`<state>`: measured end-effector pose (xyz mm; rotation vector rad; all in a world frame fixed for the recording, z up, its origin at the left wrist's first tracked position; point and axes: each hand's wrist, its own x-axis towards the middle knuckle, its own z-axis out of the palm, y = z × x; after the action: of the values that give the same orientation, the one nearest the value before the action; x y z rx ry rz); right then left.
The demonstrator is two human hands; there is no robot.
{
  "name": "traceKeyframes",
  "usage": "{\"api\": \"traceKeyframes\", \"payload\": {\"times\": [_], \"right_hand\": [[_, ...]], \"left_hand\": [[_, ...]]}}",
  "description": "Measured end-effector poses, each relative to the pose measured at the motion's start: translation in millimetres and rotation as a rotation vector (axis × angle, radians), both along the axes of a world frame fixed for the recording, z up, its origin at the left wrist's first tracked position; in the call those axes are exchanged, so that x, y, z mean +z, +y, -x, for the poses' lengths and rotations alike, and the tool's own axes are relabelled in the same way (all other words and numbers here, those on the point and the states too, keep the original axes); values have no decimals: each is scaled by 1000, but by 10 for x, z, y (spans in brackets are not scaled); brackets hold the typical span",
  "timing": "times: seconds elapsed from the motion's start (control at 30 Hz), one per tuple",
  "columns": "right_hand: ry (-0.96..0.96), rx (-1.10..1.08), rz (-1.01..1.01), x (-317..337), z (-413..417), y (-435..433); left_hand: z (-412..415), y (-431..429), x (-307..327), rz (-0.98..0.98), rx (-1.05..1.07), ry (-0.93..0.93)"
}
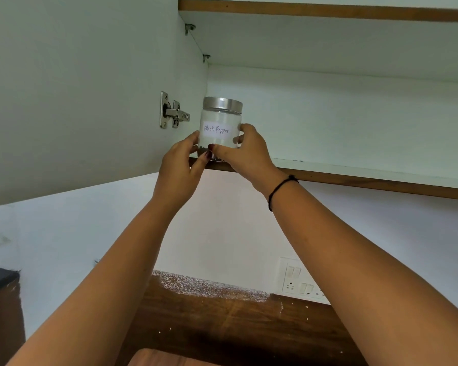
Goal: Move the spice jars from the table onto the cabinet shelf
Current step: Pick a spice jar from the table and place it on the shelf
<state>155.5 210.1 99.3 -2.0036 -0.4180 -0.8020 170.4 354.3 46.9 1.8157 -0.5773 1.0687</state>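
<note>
A clear glass jar [220, 125] with a silver lid and a white label reading "Black Pepper" stands at the left front corner of the white cabinet shelf [354, 173]. A few dark peppercorns lie at its bottom. My left hand [180, 165] grips the jar's lower left side. My right hand [246, 151] grips its lower right side, thumb across the front. Both arms reach up from below. The jar's base is hidden behind my fingers, so whether it rests on the shelf is unclear.
The open cabinet door [77, 88] hangs at the left with a metal hinge [172, 112]. An upper shelf [328, 11] runs above. Below are a white wall, a switch panel [299, 283] and a dark wooden surface [222, 320].
</note>
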Motion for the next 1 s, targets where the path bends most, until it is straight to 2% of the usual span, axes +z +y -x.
{"api": "traceKeyframes", "payload": {"times": [0.1, 0.3, 0.43, 0.73, 1.0], "right_hand": [[31, -31, 33, 40, -64, 32], [71, -75, 52, 88, -192, 99], [67, -161, 92, 78, -249, 135], [62, -288, 262, 27, -253, 198], [85, -263, 216, 39, -171, 188]], "left_hand": [[-58, 30, -1, -9, 41, 12], [-144, 37, 81, -151, 206, 28], [-175, 3, 70, -144, 310, 32], [-159, -24, 80, -263, 435, 41], [-115, -26, 103, -263, 431, 82]]}}
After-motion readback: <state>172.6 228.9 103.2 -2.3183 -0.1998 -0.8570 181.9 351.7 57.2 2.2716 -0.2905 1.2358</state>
